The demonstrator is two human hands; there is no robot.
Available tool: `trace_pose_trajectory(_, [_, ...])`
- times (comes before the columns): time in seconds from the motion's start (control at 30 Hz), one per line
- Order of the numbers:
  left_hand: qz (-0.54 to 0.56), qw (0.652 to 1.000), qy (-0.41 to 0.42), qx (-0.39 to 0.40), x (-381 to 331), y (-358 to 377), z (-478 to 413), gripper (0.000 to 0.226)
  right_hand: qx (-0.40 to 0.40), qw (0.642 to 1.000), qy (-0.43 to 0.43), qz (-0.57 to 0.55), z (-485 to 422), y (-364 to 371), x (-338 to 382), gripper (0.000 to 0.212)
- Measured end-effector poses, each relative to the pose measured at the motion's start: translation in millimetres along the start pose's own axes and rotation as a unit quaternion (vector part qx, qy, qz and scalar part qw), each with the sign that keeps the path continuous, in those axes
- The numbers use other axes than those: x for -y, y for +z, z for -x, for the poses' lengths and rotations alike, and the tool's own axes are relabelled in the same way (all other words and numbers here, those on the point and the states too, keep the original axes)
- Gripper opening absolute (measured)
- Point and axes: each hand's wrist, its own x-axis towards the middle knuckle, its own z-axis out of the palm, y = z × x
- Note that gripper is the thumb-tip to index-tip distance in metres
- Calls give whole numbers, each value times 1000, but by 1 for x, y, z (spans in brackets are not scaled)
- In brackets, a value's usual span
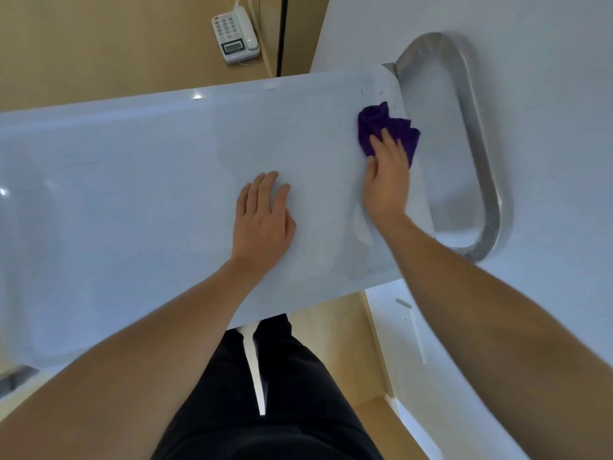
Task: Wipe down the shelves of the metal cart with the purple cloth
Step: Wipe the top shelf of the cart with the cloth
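The metal cart's top shelf [149,167] is a pale, shiny surface that spans the view from left to right. A crumpled purple cloth [374,122] lies near its far right corner. My right hand [386,180] presses flat on the cloth, fingers straight and pointing away from me. My left hand [263,217] rests flat on the shelf's middle, palm down, fingers together, holding nothing. The cart's lower shelves are hidden under the top one.
A curved metal handle [481,134] loops off the cart's right end, close to a white wall [547,61]. A white desk telephone [235,34] sits on a wooden surface beyond the cart. My dark trousers [265,393] show below the near edge.
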Motion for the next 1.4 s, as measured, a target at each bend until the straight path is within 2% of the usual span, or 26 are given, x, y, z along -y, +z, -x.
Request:
trace_pose_trajectory(0.07, [-9, 1000, 1, 12, -5, 6, -5, 39, 7, 1000, -22, 9, 12, 10, 24, 41])
trace_pose_trajectory(0.17, [-17, 1000, 5, 9, -4, 13, -3, 38, 71, 986, -148, -6, 39, 27, 55, 43])
trace_pose_trajectory(0.3, [-8, 1000, 13, -3, -3, 16, -5, 38, 74, 974, -216, 8, 17, 20, 35, 39])
trace_pose_trajectory(0.37, [-5, 1000, 13, -9, -4, 18, -5, 38, 40, 983, -177, 42, -11, 13, 11, 39])
trace_pose_trajectory(0.47, [2, 1000, 13, -16, -4, 19, -4, 38, 5, 999, -15, 40, -49, 5, -14, 41])
trace_pose_trajectory(0.57, [3, 1000, 11, -18, -2, 20, -5, 38, -8, 997, 67, 48, -65, 16, 5, 45])
trace_pose_trajectory(0.63, [2, 1000, 9, -17, -3, 20, -5, 37, 13, 999, 21, 36, -61, 29, 38, 48])
trace_pose_trajectory(0.77, [36, 999, -5, -5, -2, 13, -7, 35, 118, 975, -188, -22, -35, 55, 95, 47])
trace_pose_trajectory(0.87, [127, 991, -30, 6, 3, 1, -7, 37, 138, 964, -227, -29, -42, 52, 88, 48])
trace_pose_trajectory(0.93, [160, 986, -42, 1, 13, -9, -4, 40, 107, 977, -183, -21, -48, 46, 71, 47])
trace_pose_trajectory(1.0, [145, 987, -66, -17, 33, -21, 4, 41, 62, 993, -94, -43, -50, 42, 60, 45])
trace_pose_trajectory(1.07, [119, 986, -114, -35, 61, -33, 21, 41, 34, 998, -25, -45, -45, 44, 68, 44])
trace_pose_trajectory(1.13, [89, 982, -161, -51, 89, -42, 44, 40, 27, 999, -5, -22, -34, 55, 95, 47])
trace_pose_trajectory(1.23, [39, 980, -192, -42, 115, -50, 75, 39, 77, 992, -98, -11, 6, 77, 154, 53])
trace_pose_trajectory(1.33, [41, 983, -178, -17, 121, -51, 90, 39, 146, 958, -246, -37, 63, 95, 201, 51])
trace_pose_trajectory(1.4, [54, 983, -177, -6, 121, -53, 90, 39, 181, 934, -302, -60, 80, 94, 202, 52])
